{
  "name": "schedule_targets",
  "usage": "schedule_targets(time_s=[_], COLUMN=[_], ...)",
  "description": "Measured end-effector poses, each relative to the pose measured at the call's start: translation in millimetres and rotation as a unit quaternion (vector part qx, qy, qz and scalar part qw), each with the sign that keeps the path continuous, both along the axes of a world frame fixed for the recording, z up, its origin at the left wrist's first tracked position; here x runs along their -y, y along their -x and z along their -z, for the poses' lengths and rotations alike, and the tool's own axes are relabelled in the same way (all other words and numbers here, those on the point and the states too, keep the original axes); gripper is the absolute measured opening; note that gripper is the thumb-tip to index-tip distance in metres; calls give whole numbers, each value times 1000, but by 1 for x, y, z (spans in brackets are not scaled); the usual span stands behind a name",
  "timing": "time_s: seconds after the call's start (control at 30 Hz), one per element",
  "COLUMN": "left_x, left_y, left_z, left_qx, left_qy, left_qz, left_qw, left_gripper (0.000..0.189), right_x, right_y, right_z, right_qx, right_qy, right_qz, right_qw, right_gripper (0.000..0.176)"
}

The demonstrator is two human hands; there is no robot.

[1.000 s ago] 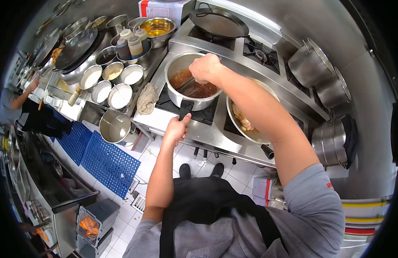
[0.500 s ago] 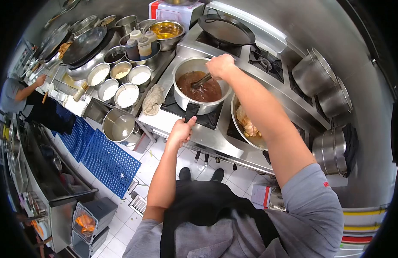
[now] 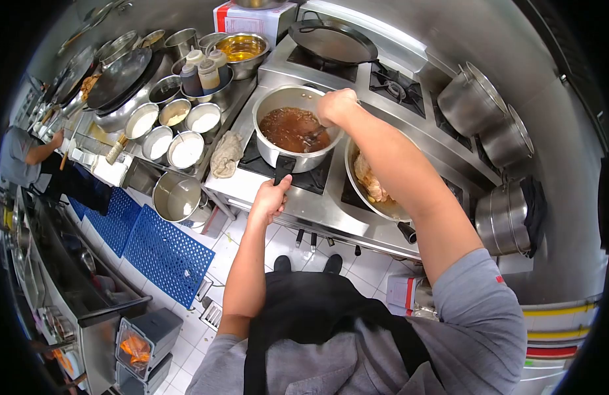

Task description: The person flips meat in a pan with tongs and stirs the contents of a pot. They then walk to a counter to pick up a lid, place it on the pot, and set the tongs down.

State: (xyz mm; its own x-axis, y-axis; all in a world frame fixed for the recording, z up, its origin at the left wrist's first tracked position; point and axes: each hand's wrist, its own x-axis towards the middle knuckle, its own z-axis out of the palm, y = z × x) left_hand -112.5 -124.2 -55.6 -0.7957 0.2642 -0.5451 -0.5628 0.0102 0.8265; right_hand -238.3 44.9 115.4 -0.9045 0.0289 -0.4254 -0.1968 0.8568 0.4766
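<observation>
A deep metal pot (image 3: 270,150) with reddish-brown bubbling liquid (image 3: 292,130) stands on a burner. My left hand (image 3: 271,198) is closed round the pot's black handle (image 3: 284,168) at its near side. Over the right side of the rim is my right hand (image 3: 338,107), closed on a utensil (image 3: 313,134) whose lower end dips into the liquid; its grip is mostly hidden by the fingers. Below my right forearm, a wide pan (image 3: 352,172) holds pieces of pale meat (image 3: 369,178). A crumpled cloth (image 3: 226,155) lies left of the pot.
A black flat pan (image 3: 333,43) sits on the back burner. Bowls of white contents (image 3: 186,149), squeeze bottles (image 3: 209,76) and a bowl of yellow liquid (image 3: 241,50) stand at left. Large pots (image 3: 471,105) line the right. Another person (image 3: 24,155) works at far left.
My right hand has shifted the utensil's lower end from the middle of the liquid toward the pot's right side. My left hand keeps hold of the handle. The view has shifted slightly.
</observation>
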Motion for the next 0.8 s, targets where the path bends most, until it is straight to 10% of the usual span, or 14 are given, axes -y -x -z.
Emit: schedule_targets(time_s=[0.37, 0.8], left_x=[0, 0], left_y=[0, 0], left_z=[0, 2], left_qx=[0, -8], left_qy=[-14, -13], left_qz=[-6, -5], left_qw=[1000, 1000], left_gripper=[34, 36], right_x=[24, 1], right_y=[-21, 10], right_z=[-21, 37], right_qx=[79, -130], right_qy=[38, 56], right_qz=[10, -41], right_qw=[996, 989], right_gripper=[35, 28])
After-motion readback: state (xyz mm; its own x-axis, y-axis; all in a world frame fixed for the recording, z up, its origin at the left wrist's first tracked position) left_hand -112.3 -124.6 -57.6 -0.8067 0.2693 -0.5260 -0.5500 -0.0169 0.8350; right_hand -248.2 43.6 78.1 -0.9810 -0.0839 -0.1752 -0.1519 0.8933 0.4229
